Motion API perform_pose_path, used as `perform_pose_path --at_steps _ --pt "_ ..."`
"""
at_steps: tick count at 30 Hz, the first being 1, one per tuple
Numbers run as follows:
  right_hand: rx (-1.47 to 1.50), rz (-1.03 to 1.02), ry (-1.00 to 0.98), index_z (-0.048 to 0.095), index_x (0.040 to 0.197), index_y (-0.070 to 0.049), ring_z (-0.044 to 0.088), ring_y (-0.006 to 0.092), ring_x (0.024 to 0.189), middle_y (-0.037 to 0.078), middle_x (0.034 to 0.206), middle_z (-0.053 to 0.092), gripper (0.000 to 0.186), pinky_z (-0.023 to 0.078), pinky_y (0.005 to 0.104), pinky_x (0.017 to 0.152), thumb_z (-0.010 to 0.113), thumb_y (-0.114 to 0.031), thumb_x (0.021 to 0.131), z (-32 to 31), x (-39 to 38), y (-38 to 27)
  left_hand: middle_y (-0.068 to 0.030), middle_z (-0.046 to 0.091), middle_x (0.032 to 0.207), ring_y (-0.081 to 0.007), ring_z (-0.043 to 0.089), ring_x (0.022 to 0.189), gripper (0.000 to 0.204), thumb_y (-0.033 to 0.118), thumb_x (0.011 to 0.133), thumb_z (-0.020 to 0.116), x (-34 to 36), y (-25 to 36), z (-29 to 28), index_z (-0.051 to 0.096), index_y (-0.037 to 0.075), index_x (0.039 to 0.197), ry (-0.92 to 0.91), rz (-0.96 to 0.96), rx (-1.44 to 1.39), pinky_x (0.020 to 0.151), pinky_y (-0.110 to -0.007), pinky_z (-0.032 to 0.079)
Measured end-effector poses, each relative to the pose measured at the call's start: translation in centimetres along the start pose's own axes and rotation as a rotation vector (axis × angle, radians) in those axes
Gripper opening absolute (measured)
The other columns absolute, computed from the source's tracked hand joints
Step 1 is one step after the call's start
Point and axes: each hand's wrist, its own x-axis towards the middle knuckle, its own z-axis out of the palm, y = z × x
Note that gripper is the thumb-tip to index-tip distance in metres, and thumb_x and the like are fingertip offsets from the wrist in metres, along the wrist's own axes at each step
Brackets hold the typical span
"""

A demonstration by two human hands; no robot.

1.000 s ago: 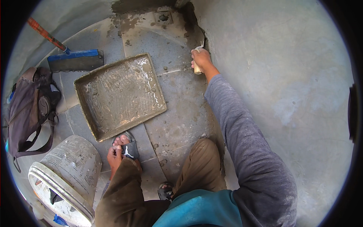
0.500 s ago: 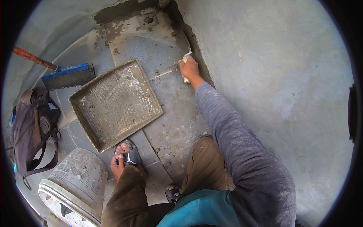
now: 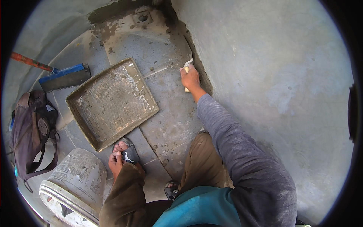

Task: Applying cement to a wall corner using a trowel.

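Observation:
My right hand [image 3: 191, 78] is closed around the light wooden handle of a trowel [image 3: 186, 70]. Its bent metal neck runs forward, and the thin blade lies almost edge-on along the foot of the right wall, over a strip of wet mortar [image 3: 202, 73]. Down beside my left foot, my left hand [image 3: 115, 165] rests close to a dark sandal [image 3: 130, 154]. Its fingers are curled together; whether anything is in them I cannot make out. A rectangular tray [image 3: 99, 144] coated with mortar lies on the tiles between the hands and the left side.
A floor drain [image 3: 143, 17] sits in the far corner among mortar splashes. To the left lie a wide blue-edged scraper [image 3: 65, 76] with an orange handle, a dark backpack [image 3: 28, 132], and a dirty white bucket [image 3: 77, 178] on its side. A grey wall [image 3: 280, 83] rises on the right.
My right hand has drawn the trowel a little toward me along the foot of the wall. The left hand stays by the foot. My view has shifted slightly.

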Motion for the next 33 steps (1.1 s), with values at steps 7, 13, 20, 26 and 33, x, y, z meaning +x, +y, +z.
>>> perform_pose_path --at_steps 7,13,20,26,33 --pt "0.236 -0.177 0.249 0.052 0.122 0.006 0.062 0.0452 0.099 0.029 0.102 0.065 0.05 0.047 0.0471 0.086 0.061 -0.031 0.09 -1.7 -6.5 4.4 0.0003 0.056 0.073 -0.0062 0.048 0.052 0.023 0.024 0.096 0.063 -0.4 0.1 0.3 0.06 0.003 0.089 0.046 -0.031 -0.069 0.049 -0.022 0.038" --pt "-0.031 -0.078 -0.015 0.053 0.125 0.005 0.062 0.0433 0.103 0.029 0.107 0.064 0.052 0.048 0.0466 0.089 0.064 -0.03 0.087 -1.2 -5.2 3.2 0.0013 0.057 0.073 -0.0055 0.047 0.053 0.022 0.024 0.096 0.063 0.3 -0.6 0.1 0.062 0.004 0.089 0.015 -0.002 -0.018 0.049 -0.022 0.038" --pt "0.021 -0.173 0.16 0.051 0.121 0.006 0.06 0.046 0.098 0.029 0.104 0.063 0.046 0.047 0.0487 0.085 0.059 -0.028 0.092 -1.9 -6.9 4.7 0.0012 0.057 0.072 -0.0054 0.048 0.055 0.021 0.024 0.096 0.063 -0.4 -0.9 0.0 0.061 0.004 0.089 0.063 0.022 -0.029 0.051 -0.022 0.039" --pt "0.044 -0.193 0.14 0.052 0.12 0.005 0.061 0.0446 0.097 0.028 0.103 0.063 0.043 0.047 0.0476 0.084 0.06 -0.027 0.091 -1.4 -7.6 5.2 0.001 0.058 0.074 -0.0055 0.049 0.056 0.021 0.023 0.096 0.063 -0.4 -1.0 -0.1 0.062 0.003 0.09 0.036 0.004 -0.041 0.052 -0.022 0.04" --pt "-0.089 -0.013 0.036 0.053 0.12 0.0 0.06 0.0446 0.102 0.027 0.107 0.064 0.043 0.047 0.0494 0.087 0.06 -0.03 0.091 0.2 -5.1 4.8 0.0001 0.059 0.075 -0.0061 0.05 0.057 0.021 0.022 0.096 0.063 -0.4 -1.8 -0.5 0.062 0.003 0.089 0.037 0.043 -0.016 0.053 -0.022 0.041"
